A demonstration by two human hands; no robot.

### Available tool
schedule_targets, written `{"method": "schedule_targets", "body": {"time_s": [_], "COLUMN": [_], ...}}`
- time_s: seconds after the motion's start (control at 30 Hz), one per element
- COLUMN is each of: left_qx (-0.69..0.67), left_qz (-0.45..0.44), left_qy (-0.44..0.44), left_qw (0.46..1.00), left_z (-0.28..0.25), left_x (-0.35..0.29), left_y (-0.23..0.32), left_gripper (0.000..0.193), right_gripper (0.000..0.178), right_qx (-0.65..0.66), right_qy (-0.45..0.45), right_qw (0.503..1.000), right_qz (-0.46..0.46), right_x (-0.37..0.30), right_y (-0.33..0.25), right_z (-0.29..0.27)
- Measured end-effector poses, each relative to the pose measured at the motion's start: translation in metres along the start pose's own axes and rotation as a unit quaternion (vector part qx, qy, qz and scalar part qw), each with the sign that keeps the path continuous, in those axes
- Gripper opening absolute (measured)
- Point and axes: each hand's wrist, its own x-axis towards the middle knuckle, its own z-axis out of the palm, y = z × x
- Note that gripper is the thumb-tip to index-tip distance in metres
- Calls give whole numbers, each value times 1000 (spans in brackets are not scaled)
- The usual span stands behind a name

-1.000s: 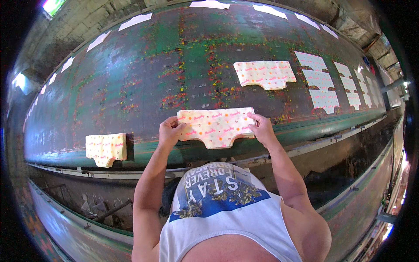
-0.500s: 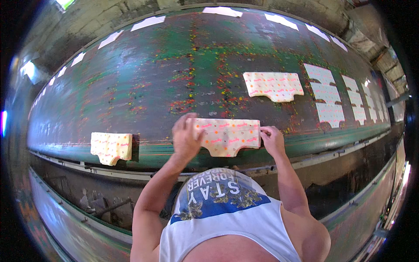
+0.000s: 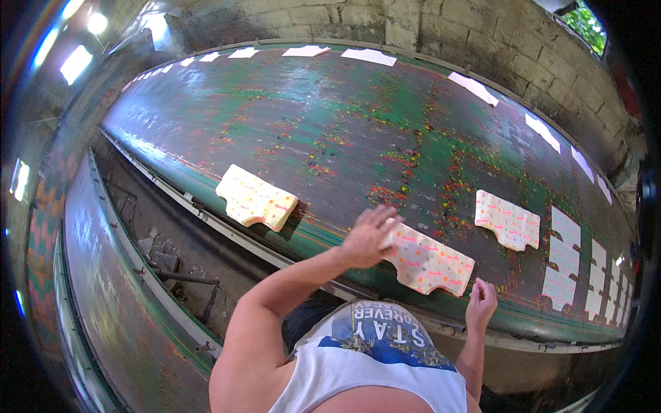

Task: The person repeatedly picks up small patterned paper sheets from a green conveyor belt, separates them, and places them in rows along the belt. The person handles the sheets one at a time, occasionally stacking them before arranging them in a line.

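In front of me on the long table [image 3: 330, 138] lies a cream, underwear-shaped fabric piece [image 3: 430, 261], printed with pink script and orange dots. My left hand [image 3: 370, 237] rests at its left end, palm down, fingers stretched out. Just off its right edge, my right hand [image 3: 481, 301] has its fingers curled together; whether anything small is pinched there is too fine to see. A thick stack of matching pieces [image 3: 255, 197] sits to the left near the front edge. Another printed piece [image 3: 508, 219] lies flat to the right, farther in.
Rows of printed pieces [image 3: 561, 275] cover the right end of the table. White pieces [image 3: 368, 57] line the far edge, below a block wall [image 3: 475, 41]. A metal rail [image 3: 268, 255] runs along the near side; a second long table [image 3: 117, 275] stands lower left.
My view has turned, so the table now slants down to the right. My left hand's fingers have spread at the piece's left end. The right hand stays by its right edge.
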Motion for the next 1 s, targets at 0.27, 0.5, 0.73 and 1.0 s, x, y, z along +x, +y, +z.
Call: {"method": "schedule_targets", "body": {"time_s": [0.27, 0.5, 0.73, 1.0], "left_qx": [94, 88, -117, -289], "left_qz": [-296, -614, -590, -509], "left_qy": [246, 227, 178, 219], "left_qw": [918, 751, 779, 780], "left_z": [-138, -183, -202, -212], "left_x": [-121, -225, -223, -208], "left_y": [-247, -388, -438, -422], "left_gripper": [61, 78, 63, 50], "right_gripper": [16, 16, 14, 17], "right_qx": [-4, 8, -13, -18], "right_qy": [4, -45, -78, -73], "right_qw": [997, 982, 976, 985], "right_qz": [-74, -184, -203, -156], "right_x": [-12, -41, -81, -121], "right_y": [-61, -145, -203, -223], "right_z": [26, 71, 109, 121]}}
